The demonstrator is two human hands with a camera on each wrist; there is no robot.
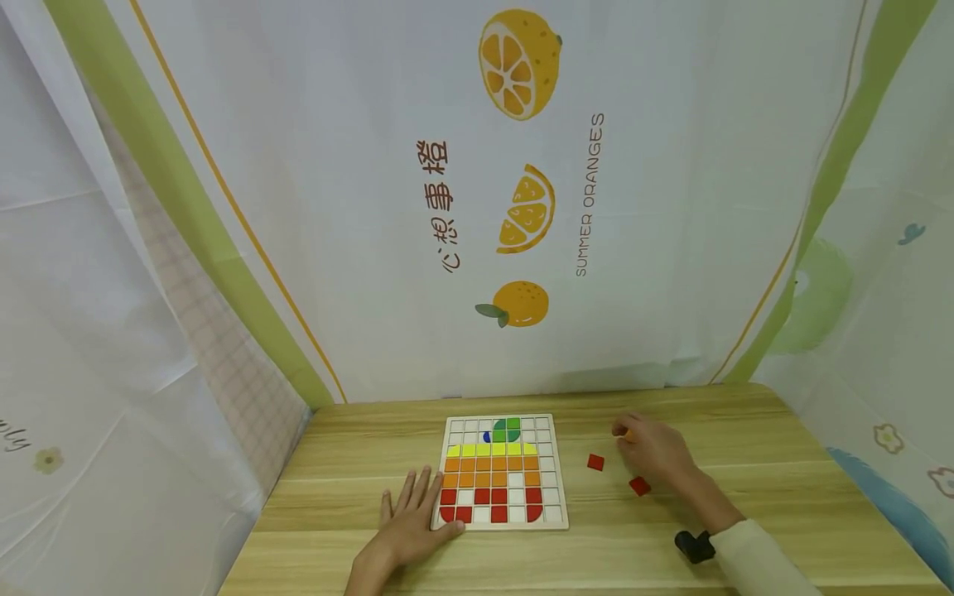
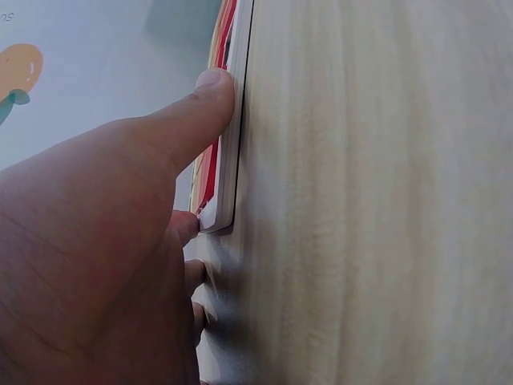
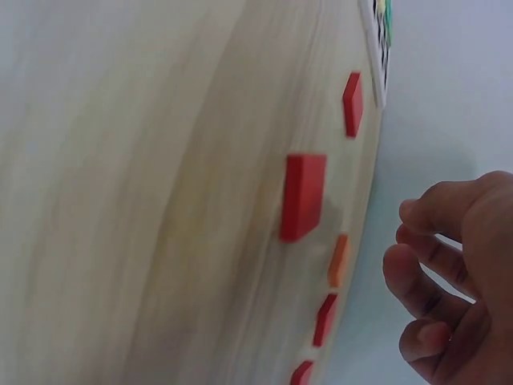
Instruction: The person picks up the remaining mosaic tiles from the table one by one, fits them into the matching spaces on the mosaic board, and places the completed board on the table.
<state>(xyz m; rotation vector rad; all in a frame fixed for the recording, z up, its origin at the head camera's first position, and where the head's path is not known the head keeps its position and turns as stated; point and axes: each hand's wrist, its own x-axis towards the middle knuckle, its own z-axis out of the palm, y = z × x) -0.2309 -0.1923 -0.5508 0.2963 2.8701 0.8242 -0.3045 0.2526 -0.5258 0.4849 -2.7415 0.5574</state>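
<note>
Two hands work: left hand (image 1: 408, 530), fingers spread, steadies the puzzle board (image 1: 553, 488); right hand (image 1: 656, 451), fingers loosely curled, hovers over red tiles (image 1: 595, 462).

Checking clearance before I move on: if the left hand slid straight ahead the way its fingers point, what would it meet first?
The left hand lies flat, thumb already touching the puzzle board at its near-left corner. The fingers point past the board's left edge, where only bare table shows before the curtain; depth is unclear.
</note>
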